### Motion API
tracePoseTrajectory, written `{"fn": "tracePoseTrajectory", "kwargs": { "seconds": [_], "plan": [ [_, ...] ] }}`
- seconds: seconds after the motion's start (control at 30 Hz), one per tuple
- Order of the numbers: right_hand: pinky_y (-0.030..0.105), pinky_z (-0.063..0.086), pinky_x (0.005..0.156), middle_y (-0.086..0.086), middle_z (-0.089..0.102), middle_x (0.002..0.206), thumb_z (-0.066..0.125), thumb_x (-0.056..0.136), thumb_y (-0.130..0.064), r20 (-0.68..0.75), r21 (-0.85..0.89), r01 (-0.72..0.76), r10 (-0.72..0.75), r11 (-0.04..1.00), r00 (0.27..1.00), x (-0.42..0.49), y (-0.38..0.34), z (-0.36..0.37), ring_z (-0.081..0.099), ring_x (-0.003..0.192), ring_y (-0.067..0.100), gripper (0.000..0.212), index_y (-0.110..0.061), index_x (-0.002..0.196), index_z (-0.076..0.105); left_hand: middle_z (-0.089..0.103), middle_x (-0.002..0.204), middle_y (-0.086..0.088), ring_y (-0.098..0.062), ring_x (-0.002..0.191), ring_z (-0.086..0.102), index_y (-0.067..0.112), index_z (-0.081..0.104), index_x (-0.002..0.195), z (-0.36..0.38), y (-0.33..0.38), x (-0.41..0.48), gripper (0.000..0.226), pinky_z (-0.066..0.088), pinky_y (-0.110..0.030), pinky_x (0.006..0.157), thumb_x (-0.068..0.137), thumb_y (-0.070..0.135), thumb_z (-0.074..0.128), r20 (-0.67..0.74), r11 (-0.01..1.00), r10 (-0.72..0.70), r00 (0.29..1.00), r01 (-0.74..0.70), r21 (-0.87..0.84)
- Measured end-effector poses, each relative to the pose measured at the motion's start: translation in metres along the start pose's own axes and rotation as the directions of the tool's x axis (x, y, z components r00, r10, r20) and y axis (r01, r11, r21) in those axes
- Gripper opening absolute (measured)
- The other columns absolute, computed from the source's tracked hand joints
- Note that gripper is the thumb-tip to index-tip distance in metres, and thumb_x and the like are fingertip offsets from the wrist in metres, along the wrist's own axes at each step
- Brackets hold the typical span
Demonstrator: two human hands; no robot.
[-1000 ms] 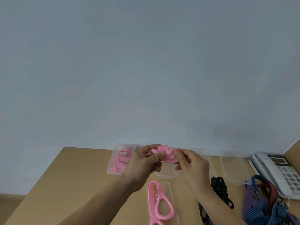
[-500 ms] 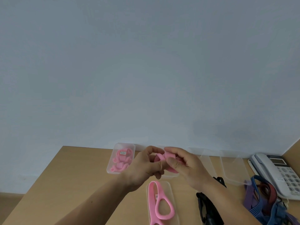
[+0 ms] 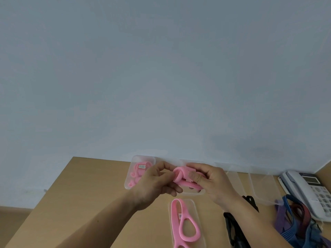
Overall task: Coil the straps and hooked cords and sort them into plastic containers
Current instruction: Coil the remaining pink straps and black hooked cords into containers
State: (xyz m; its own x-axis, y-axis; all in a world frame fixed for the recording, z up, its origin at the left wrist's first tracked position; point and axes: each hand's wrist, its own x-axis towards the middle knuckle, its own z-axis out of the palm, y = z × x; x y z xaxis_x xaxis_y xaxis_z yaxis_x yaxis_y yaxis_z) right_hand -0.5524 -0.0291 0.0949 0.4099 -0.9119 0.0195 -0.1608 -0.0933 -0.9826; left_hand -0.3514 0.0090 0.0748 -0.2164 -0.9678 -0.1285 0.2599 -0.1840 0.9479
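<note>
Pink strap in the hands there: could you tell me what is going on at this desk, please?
A person holds a pink strap above the desk, left hand pinching its coiled end, right hand gripping the rest. A back container already holds pink straps; another pink strap lies looped in a nearer container. At the right wait black straps and blue cords.

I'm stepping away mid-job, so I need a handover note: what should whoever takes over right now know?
Left hand and right hand: both grip one half-coiled pink strap above the table.
Done: coiled pink straps lie in the far-left container.
Left: finish this coil and box it; coil the loose pink strap in the near container, the black straps and the blue, purple and red pile beside the telephone. A clear container on the right looks unfilled.
</note>
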Motion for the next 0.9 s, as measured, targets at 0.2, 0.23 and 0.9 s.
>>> {"fn": "tracePoseTrajectory", "kwargs": {
  "seconds": [0.2,0.23,0.9],
  "plan": [
    [0.027,0.054,0.059,0.006,0.074,0.087,0.073,0.072,-0.048,-0.015,0.009,-0.045,0.045,0.999,0.999,0.007,0.001,0.019,0.067,0.068,0.022,0.028,-0.037,0.098,0.077,0.074,0.075,-0.013,-0.020,0.062,0.070,0.007,0.052,0.097,-0.020,-0.003,-0.003,0.022,0.051,-0.025,0.054,0.092,0.023,0.067,-0.042,0.928,0.116,0.992,-0.093,0.360],
    [0.029,0.055,0.060,0.005,0.074,0.087,0.073,0.071,-0.049,-0.023,0.006,-0.052,0.052,0.999,0.998,0.009,0.003,0.023,0.067,0.069,0.025,0.031,-0.035,0.099,0.076,0.073,0.074,-0.012,-0.017,0.059,0.069,0.010,0.052,0.095,-0.022,-0.004,-0.004,0.018,0.050,-0.024,0.052,0.091,0.020,0.066,-0.057,0.906,0.139,0.989,-0.103,0.410],
    [0.025,0.051,0.059,-0.001,0.074,0.094,0.071,0.077,-0.062,0.045,-0.141,-0.182,0.190,0.973,0.981,0.026,0.068,0.020,0.068,0.078,0.011,0.038,-0.038,0.108,0.072,0.065,0.107,0.015,0.001,0.083,0.057,0.036,0.061,0.127,-0.042,-0.026,0.052,0.039,0.051,-0.020,0.078,0.089,0.044,0.061,0.240,0.392,0.075,0.968,-0.250,0.886]
  ]
}}
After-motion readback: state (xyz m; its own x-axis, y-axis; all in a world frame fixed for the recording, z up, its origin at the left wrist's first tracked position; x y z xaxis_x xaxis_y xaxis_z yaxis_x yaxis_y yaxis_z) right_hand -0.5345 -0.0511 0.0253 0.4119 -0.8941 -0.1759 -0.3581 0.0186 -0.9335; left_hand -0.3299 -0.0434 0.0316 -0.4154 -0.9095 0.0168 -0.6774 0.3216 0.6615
